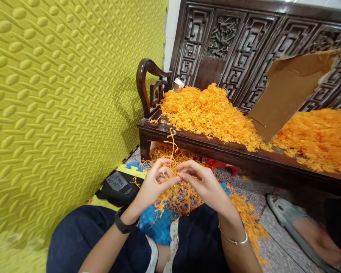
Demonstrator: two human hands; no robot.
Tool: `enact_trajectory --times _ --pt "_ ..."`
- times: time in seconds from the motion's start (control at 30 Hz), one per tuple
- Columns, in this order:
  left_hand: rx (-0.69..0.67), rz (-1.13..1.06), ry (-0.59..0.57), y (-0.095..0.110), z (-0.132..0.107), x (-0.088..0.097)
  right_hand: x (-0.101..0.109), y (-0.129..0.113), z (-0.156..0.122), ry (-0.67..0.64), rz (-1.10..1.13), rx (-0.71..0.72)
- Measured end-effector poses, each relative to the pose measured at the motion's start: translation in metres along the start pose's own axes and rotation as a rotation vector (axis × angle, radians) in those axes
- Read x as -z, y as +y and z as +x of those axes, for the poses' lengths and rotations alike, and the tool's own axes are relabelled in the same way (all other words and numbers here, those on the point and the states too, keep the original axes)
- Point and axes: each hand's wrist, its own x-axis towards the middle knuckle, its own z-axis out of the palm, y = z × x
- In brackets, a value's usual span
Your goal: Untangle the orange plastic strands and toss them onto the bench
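In the head view, both my hands meet above my lap at an orange branched strand (pixel 172 146), thin and twig-like, which stands up from between the fingers. My left hand (pixel 156 182) is closed on its lower part, with thumb and fingers curled round it. Thumb and forefinger of my right hand (pixel 207 184) pinch at the same spot; the tiny part between the fingertips is hidden. Below the hands spreads a loose tangle of orange strands (pixel 179 199), partly over a blue sheet (pixel 156 223) in front of my legs.
A dark carved wooden bench (pixel 187 136) carries a heap of small orange pieces (pixel 207 110). An upright cardboard piece (pixel 290 87) divides it from a second orange heap (pixel 318 132). Yellow padding (pixel 74 94) covers the left wall. A black bag (pixel 118 187) and another person's sandalled foot (pixel 309 231) flank me.
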Motion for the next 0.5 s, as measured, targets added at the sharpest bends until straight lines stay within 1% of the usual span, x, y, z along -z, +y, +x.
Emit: enact_trajectory --times 0.13,0.23,0.33,0.5 --pt "-0.044 -0.016 0.042 -0.002 -0.004 -0.004 0.0 -0.001 0.001 0.023 -0.054 0.032" --pt "-0.058 -0.075 0.043 -0.005 -0.007 -0.005 0.001 -0.001 0.002 0.119 -0.065 0.035" --pt "-0.069 -0.088 0.046 -0.005 -0.008 -0.008 0.003 0.001 0.002 0.213 -0.065 0.033" --pt "-0.117 -0.11 0.089 -0.003 -0.009 -0.013 -0.005 -0.001 0.002 0.318 -0.034 0.041"
